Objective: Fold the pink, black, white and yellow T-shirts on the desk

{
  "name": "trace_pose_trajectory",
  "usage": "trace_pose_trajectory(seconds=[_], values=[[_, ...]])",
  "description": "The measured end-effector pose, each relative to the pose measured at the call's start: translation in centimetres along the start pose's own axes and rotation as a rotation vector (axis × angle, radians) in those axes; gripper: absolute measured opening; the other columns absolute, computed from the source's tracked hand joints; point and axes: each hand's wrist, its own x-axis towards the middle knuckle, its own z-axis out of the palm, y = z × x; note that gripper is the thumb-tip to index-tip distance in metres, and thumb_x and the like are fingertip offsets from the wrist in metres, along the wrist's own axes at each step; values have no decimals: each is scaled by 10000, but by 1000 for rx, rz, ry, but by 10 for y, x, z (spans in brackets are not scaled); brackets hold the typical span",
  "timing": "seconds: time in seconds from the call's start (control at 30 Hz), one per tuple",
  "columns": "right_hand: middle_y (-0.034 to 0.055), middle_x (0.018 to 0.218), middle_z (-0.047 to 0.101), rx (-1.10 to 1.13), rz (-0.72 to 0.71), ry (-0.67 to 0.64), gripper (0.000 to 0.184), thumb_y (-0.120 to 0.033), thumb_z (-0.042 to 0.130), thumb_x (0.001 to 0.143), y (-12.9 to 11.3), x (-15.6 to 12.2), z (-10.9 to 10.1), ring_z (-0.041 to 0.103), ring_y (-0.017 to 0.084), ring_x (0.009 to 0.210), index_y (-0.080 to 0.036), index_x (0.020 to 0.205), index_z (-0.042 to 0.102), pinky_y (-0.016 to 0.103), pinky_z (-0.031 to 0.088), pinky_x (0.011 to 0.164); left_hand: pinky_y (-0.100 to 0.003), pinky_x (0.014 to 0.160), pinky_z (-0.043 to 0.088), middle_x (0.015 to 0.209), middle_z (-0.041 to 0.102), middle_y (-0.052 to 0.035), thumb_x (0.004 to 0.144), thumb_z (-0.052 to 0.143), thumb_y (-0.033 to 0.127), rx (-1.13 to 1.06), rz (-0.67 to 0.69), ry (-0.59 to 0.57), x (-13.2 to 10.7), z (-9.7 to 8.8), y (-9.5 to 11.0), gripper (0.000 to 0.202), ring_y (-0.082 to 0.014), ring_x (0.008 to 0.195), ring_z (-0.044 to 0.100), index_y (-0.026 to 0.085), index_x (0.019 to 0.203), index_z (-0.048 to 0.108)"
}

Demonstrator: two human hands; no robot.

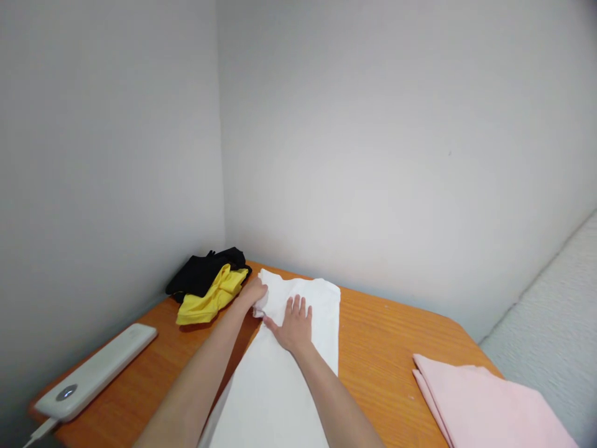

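The left hand [254,290] clutches an edge of the white cloth [273,398], at ten o'clock from the right hand [293,328], which lies flat, gripping nothing. The cloth runs twelve to six on the table [377,361]. I'd call this straightening; the next move wants a steady palm.

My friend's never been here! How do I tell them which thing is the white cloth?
Find the wooden table by the walls. The white cloth stretches along it, its left edge in the left hand, the right hand flat on top. It's the only white cloth, unlike the black cloth, yellow cloth and pink cloth.
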Motion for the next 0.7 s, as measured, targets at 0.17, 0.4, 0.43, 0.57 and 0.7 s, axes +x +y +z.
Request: trace_pose_trajectory(seconds=[0.17,0.4,0.43,0.57,0.7], values=[[224,1562,152,-34,19,-87,973,-711,386,851,-20,-28,-31,101,381,1454,7,1497,263,522,78,1163,-427,902,511,1175,625,-89,931,561,381,-40,203,-54,-2,3,39,376,-208,1021,622,161,1234,546],[181,972,718,-150,-226,-259,496,-513,423,911,-34,-99,-100,673,325,924,-128,1006,720,421,507,799,-335,1118,342,1422,520,-112,925,511,340,-19,522,-216,-40,24,22,443,-218,1318,467,160,1330,520],[174,943,720,-143,-218,-214,486,-468,371,946,-29,-96,-106,678,311,902,-126,991,714,411,507,786,-355,1142,309,1463,471,-122,923,507,340,-5,535,-225,-48,31,13,463,-231,1365,412,151,1345,512],[190,1286,596,-150,-153,-35,477,-363,286,1004,8,-64,-94,550,294,1205,-103,1285,571,413,425,976,-452,1182,215,1578,222,-158,974,367,407,38,521,-199,-77,58,-7,574,-267,1462,209,106,1463,358],[129,1586,168,-162,-125,-74,628,-491,268,1001,40,-48,-47,134,312,1462,-136,1519,268,491,172,1152,-466,1192,176,1600,103,-134,995,264,450,78,501,-143,-90,71,-8,606,-257,1479,123,120,1503,277]])
